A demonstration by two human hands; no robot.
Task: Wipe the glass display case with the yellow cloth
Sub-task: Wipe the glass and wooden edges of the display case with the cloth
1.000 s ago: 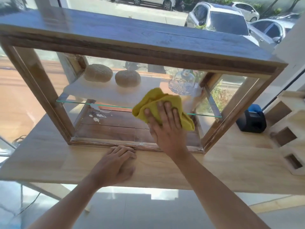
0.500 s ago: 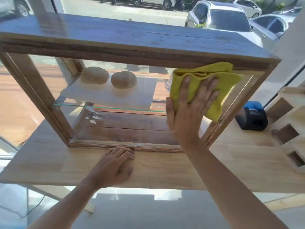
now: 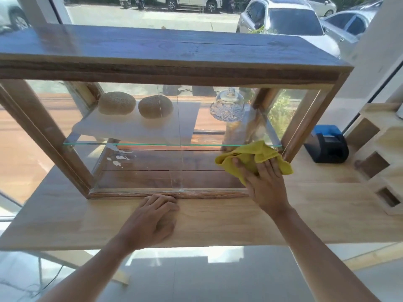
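As right hand (image 3: 265,186) presses, yellow cloth (image 3: 250,159) beneath

Case (image 3: 174,68): dark, rough-grained wood frame with clear, glossy glass panes. Cloth (image 3: 250,158): soft, matt yellow fabric, creased. Counter (image 3: 327,214): pale, smooth wood. Dome (image 3: 227,105): cut glass. Device (image 3: 327,144): matt black and blue plastic.
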